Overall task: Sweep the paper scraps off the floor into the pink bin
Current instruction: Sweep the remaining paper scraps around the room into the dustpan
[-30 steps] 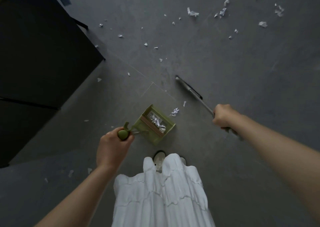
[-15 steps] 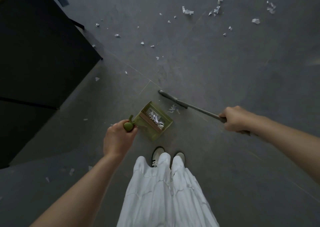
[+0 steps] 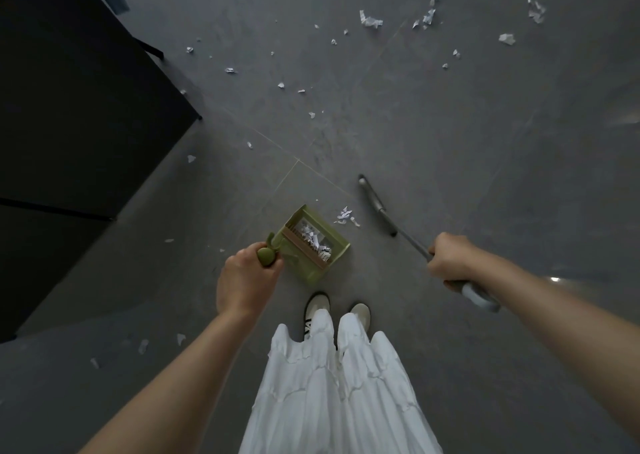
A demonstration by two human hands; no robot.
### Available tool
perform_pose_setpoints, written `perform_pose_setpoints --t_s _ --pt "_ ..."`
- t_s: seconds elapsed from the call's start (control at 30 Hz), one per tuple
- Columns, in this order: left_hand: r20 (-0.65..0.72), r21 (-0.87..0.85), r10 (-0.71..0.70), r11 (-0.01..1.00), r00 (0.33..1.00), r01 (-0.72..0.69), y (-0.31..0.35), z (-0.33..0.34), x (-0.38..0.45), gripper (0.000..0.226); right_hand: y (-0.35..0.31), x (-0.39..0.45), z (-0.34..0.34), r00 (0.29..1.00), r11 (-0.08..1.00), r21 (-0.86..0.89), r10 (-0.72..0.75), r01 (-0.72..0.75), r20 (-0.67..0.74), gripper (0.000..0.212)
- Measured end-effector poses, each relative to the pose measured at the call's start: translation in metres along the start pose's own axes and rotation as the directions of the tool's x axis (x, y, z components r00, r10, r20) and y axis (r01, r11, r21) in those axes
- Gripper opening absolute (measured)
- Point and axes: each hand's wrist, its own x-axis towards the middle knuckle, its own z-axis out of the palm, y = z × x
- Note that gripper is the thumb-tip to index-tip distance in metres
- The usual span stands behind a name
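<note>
My left hand (image 3: 244,282) grips the rounded top of the handle of a green dustpan (image 3: 313,245) that stands on the grey floor just ahead of my shoes. White paper scraps lie inside the pan. My right hand (image 3: 450,261) grips the metal shaft of a broom (image 3: 377,207), whose dark head rests on the floor right of the pan. A small clump of scraps (image 3: 346,215) lies between the broom head and the pan's mouth. Several more scraps (image 3: 370,22) are scattered over the far floor. No pink bin is in view.
A large black cabinet (image 3: 69,107) fills the left side, its corner near the scattered scraps. A few scraps (image 3: 143,345) lie on the floor at my lower left. My white skirt (image 3: 332,394) and two shoes are directly below.
The broom head has swung from lying close against the pan's mouth out to the right and away. The clump of scraps stays in front of the pan. My left hand keeps the dustpan in place.
</note>
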Motion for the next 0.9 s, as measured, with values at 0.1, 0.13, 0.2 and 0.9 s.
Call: perform_pose_setpoints --t_s 0.1,0.13,0.2,0.9 --pt "0.009 0.002 0.008 1.000 1.000 -0.008 0.002 0.003 0.001 0.018 -0.009 -0.005 0.011 0.998 0.999 0.007 -0.054 0.054 0.042 0.012" --pt "0.014 0.002 0.008 1.000 1.000 -0.008 0.002 0.004 0.002 0.018 -0.013 -0.008 0.013 0.996 0.998 0.009 -0.069 0.069 0.047 0.013" --pt "0.020 0.008 0.013 1.000 1.000 -0.013 0.005 0.005 0.004 0.016 -0.022 -0.012 0.015 0.993 0.995 -0.001 -0.100 0.100 0.061 0.017" --pt "0.045 0.049 0.030 0.998 0.999 -0.032 0.008 -0.001 0.014 0.014 -0.034 -0.018 -0.011 0.996 0.979 -0.189 -0.080 0.072 -0.035 0.010"
